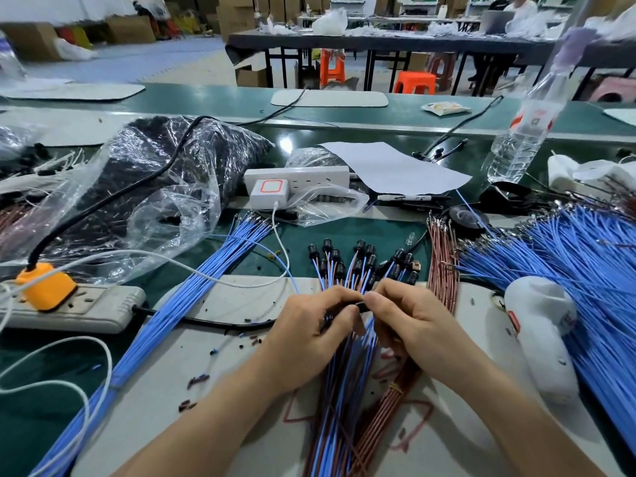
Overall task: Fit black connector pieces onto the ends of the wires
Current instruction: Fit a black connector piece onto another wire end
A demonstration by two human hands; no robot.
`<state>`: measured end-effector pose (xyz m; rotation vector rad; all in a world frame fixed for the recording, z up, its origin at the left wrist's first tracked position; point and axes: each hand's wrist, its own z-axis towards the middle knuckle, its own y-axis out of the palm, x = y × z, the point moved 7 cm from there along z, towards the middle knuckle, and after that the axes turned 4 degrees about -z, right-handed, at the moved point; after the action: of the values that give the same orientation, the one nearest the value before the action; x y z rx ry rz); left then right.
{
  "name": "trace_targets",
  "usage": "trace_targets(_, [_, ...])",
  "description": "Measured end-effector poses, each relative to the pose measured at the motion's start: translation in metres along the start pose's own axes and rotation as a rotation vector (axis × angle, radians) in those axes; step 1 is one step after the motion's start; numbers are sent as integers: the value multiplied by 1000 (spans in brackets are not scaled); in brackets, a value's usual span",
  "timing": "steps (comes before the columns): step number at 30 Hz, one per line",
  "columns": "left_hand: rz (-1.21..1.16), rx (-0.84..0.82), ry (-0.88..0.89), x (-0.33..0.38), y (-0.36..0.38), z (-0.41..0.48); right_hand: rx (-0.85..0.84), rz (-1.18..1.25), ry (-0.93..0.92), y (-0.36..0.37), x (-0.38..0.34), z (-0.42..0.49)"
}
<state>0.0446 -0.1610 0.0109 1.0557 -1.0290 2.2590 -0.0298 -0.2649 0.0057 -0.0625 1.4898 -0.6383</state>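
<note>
L hand (309,325) and R hand (409,321) meet at mid-table, near edge, fingers curled on both. Their fingertips pinch one black connector piece (359,306) between them; whether a wire end is already inside it can't be told, since fingers cover it. Under and between the hands lies a mixed wire bundle (347,390), blue and brown, running toward the near edge. Just beyond the hands, finished connectors (361,259) fan out on their wires (black caps pointing far).

Left of the hands, a long blue bundle (179,304) runs diagonally from the far side to near-left. A brown bundle (444,263) lies just right of the fanned caps, and a big blue wire pile (592,263) fills the right side. A white handheld device (540,335) rests beside that pile.

Far left, a clear plastic bag (165,180) holds dark parts. A grey power strip (86,304) with an orange plug (44,285) sits near-left. A white power strip (299,177), a paper sheet (395,166) and a water bottle (526,132) stand farther back.
</note>
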Motion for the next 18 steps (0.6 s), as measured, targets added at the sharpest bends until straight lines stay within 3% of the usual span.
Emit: trace_targets(18, [106, -7, 23, -2, 4, 3, -20, 209, 92, 3, 7, 1])
